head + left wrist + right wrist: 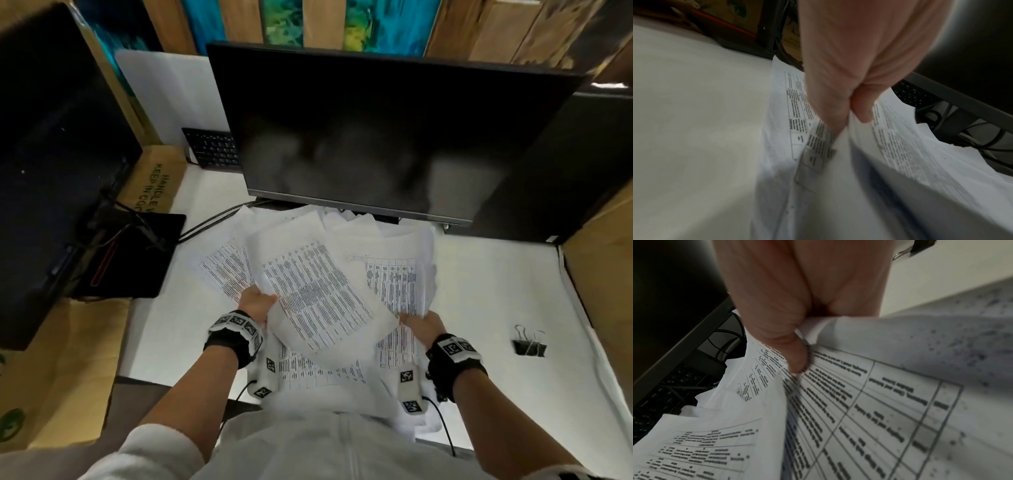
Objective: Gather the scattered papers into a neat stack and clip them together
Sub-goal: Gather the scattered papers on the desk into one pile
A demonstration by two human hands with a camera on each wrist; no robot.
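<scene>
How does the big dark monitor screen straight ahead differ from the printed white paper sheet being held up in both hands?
The dark monitor screen stands upright at the back of the white desk, untouched; the printed white paper sheet is lifted and tilted, with the left hand and right hand pinching its edges. The screen is black, blank and rigid; the sheet is white, covered in printed tables, and bends. Both are flat rectangles.
</scene>
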